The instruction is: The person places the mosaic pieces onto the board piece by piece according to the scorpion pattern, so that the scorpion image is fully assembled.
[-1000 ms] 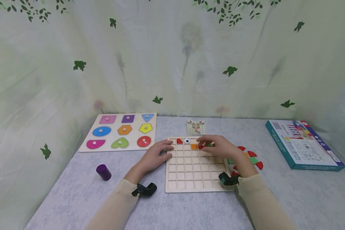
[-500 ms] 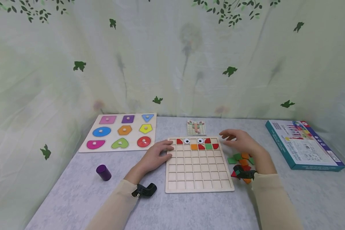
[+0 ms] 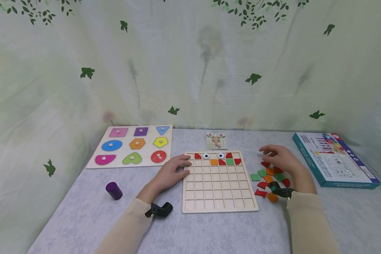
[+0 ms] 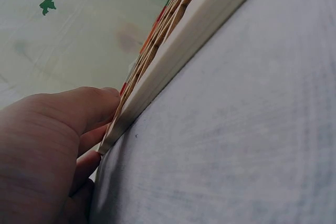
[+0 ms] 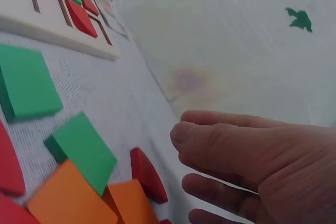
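Observation:
My left hand rests against the left edge of the wooden grid board. In the left wrist view its thumb touches the board's edge. Two eye tiles and several red, green and orange tiles sit in the board's top two rows. Over on the right, my right hand hovers above the far side of a loose pile of wooden tiles. Its fingers are loosely bent, and nothing shows between them. In the right wrist view, green blocks lie below and left of that hand.
Behind the board lies a small pattern card. A knobbed shape puzzle is at the back left, with a purple cylinder in front of it. To the right is a flat teal-edged box. A printed curtain hangs behind the table.
My right hand has left the board's upper right and moved right, over the loose tiles. Tiles it covered at the top right of the board now show. The left hand stays put.

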`<state>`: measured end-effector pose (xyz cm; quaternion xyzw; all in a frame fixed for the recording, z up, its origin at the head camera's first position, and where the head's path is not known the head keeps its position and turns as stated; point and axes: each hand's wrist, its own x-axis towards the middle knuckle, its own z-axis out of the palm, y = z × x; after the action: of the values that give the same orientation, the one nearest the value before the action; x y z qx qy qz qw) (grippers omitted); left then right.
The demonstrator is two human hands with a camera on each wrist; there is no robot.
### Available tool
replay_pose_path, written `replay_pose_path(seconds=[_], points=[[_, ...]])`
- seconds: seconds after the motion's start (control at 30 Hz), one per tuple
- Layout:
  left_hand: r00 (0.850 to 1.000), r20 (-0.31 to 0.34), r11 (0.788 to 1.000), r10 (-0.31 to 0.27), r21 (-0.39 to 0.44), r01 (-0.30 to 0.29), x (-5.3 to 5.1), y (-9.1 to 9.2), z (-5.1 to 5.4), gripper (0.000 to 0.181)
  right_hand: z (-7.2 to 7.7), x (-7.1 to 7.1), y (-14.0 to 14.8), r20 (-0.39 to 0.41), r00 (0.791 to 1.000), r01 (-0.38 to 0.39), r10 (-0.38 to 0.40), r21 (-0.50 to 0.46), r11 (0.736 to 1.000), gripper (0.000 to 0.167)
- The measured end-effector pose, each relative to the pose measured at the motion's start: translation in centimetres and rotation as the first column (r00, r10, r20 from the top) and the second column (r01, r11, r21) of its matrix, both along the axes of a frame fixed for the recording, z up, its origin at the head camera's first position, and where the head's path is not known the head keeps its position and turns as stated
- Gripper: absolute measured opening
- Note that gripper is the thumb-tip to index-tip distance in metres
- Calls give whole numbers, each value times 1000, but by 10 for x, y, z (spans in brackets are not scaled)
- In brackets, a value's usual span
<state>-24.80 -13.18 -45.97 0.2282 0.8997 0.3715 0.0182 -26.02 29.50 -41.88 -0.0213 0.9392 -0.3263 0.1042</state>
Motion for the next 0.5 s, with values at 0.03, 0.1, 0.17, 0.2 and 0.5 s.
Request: replay_pose_path(seconds=[0.03,0.1,0.17,0.2,0.5], points=[[1000,1,1000,0,1,0,0,0,0,32,-1,0,3,6,1000,7,-7,0,1000,42],[1000,2,1000,0,3,0,0,0,-1,32,-4,0,7,21,1000,17,-17,-5,1000,41],[1000,0,1000,-1,6,1,0,0,-1,32,-5,1,9,28,999,21,-21,-6,1000,41],[1000,-1,1000,-1,6,1,0,0,-1,32,-6,1,10,30,999,20,-20,-5,1000,41],[1000,-6,1000,-1,1,1,0,-1,-1,32,-10,3,8,57,998,8,-9,22,1000,34]])
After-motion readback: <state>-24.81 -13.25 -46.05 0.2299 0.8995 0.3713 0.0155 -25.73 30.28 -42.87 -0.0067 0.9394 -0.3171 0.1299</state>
